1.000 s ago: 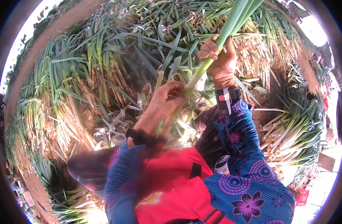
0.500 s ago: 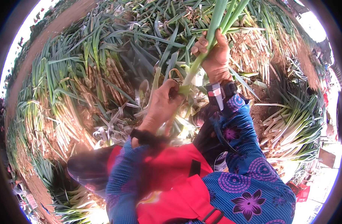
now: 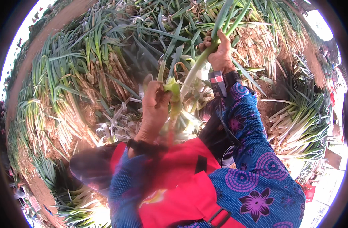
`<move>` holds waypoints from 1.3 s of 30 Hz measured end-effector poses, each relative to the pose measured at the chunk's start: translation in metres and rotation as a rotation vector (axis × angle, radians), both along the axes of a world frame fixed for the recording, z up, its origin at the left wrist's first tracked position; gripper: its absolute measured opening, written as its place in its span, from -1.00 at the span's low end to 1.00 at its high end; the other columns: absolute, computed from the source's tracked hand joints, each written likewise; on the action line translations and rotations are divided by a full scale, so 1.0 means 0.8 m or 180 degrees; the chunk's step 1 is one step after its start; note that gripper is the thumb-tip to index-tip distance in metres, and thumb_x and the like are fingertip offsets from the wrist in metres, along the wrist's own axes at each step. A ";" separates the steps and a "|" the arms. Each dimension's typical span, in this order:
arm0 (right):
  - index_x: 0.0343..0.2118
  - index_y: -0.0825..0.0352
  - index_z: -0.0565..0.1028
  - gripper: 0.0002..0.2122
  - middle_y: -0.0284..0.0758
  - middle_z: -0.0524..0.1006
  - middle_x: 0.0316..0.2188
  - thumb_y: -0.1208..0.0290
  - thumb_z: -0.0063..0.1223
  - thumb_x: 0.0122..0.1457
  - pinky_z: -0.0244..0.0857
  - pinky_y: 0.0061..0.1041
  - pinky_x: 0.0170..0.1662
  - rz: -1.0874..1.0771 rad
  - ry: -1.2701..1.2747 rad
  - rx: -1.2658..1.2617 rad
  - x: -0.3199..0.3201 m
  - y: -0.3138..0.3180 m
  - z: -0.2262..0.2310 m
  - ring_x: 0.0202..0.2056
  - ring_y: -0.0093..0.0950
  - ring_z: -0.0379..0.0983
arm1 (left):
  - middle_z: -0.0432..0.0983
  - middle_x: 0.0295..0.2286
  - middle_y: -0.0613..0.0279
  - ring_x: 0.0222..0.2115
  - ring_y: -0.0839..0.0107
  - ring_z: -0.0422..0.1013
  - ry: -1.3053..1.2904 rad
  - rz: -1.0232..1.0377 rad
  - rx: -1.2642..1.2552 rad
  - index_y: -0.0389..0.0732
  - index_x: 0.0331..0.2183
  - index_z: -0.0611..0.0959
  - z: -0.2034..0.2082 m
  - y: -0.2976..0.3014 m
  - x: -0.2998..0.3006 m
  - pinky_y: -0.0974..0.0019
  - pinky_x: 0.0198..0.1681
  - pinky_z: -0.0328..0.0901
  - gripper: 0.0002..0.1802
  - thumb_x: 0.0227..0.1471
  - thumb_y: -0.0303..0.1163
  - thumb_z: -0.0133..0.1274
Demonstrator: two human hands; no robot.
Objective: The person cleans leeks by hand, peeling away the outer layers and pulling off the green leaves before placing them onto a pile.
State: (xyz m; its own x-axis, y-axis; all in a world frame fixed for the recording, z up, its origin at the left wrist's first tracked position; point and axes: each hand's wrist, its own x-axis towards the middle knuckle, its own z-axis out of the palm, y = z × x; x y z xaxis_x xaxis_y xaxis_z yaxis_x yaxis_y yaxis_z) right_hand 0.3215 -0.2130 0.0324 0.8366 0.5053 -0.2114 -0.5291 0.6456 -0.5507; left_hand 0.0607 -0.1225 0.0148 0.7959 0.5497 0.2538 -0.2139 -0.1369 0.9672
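Left hand (image 3: 155, 98) has drawn off to the left, away from the shaft it was pinching half a second ago, a pale green strip (image 3: 174, 91) coming with it; right hand has barely shifted.

Left hand: thumb and fingers closed on the strip's upper end. Right hand (image 3: 219, 55): wrapped round a long green onion stalk (image 3: 196, 70), just below where its leaves spread. Stalk is off the ground, tilted, leaf end up and away from the body, white end down between the hands. Strip lies just beside it; cannot tell whether the two remain joined lower down, as that part is blurred.

Handling, my judgement: light; shaft firm but liable to snap if bent; outer layers thin, perhaps damp and slippery; leaves floppy. Best hold is the thick neck below the fan, snug without crushing; take a strip by its loose edge.

Outward: black device (image 3: 218, 81) on the right wrist, blue patterned sleeve (image 3: 250, 152), red apron (image 3: 174, 197) over the lap. Loose leaves (image 3: 143, 49) heaped beyond the hands. Bunched onions (image 3: 101, 72) toward the ground's left edge, another pale-stemmed bunch (image 3: 295, 129) toward its right edge. Bare brown ground (image 3: 67, 21) at the far left corner.
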 end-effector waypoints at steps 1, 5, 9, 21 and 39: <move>-0.31 0.34 0.35 -0.68 -0.34 0.34 -0.56 0.11 -0.05 0.20 0.23 -0.34 -0.43 0.0042 -0.0048 0.0133 -0.013 0.009 0.005 -0.59 -0.48 0.25 | 0.27 -0.45 0.32 -0.46 0.58 0.24 0.0013 0.0027 0.0003 -0.25 -0.34 0.39 0.000 0.004 -0.002 0.50 -0.37 0.23 -0.75 -0.06 -0.76 0.00; -0.26 0.39 0.36 -0.65 -0.35 0.31 -0.59 0.10 -0.13 0.23 0.22 -0.33 -0.38 0.0865 -0.0175 0.0431 -0.066 0.022 0.008 -0.56 -0.45 0.24 | 0.26 -0.44 0.37 -0.42 0.60 0.21 0.0132 0.0138 -0.0188 -0.22 -0.34 0.38 0.003 0.014 0.003 0.50 -0.32 0.20 -0.79 -0.01 -0.70 0.01; -0.27 0.36 0.37 -0.65 -0.41 0.29 -0.59 0.08 -0.05 0.22 0.16 -0.48 -0.42 0.1173 -0.0216 0.0334 -0.087 0.034 -0.001 -0.58 -0.56 0.18 | 0.31 -0.42 0.38 -0.41 0.60 0.25 0.0242 0.0230 -0.0940 -0.20 -0.28 0.40 0.013 0.009 0.004 0.50 -0.29 0.22 -0.88 0.11 -0.54 -0.03; -0.36 0.29 0.34 -0.65 -0.47 0.22 -0.69 0.04 -0.06 0.22 0.06 -0.48 -0.55 -0.0069 0.0318 -0.0554 -0.030 0.046 -0.016 -0.69 -0.58 0.09 | 0.33 -0.52 0.35 -0.58 0.54 0.27 0.0439 0.0066 -0.0345 -0.18 -0.30 0.48 0.014 0.031 -0.004 0.44 -0.59 0.18 -0.82 0.17 -0.28 -0.08; -0.41 0.26 0.31 -0.69 -0.51 0.21 -0.69 0.07 -0.17 0.25 0.07 -0.50 -0.51 -0.0413 0.0130 0.0042 0.038 -0.008 0.004 -0.68 -0.61 0.09 | 0.34 -0.56 0.38 -0.52 0.63 0.24 0.1402 0.0025 -0.0268 -0.26 -0.16 0.48 -0.008 0.078 -0.120 0.49 -0.46 0.19 -0.71 0.14 -0.30 0.05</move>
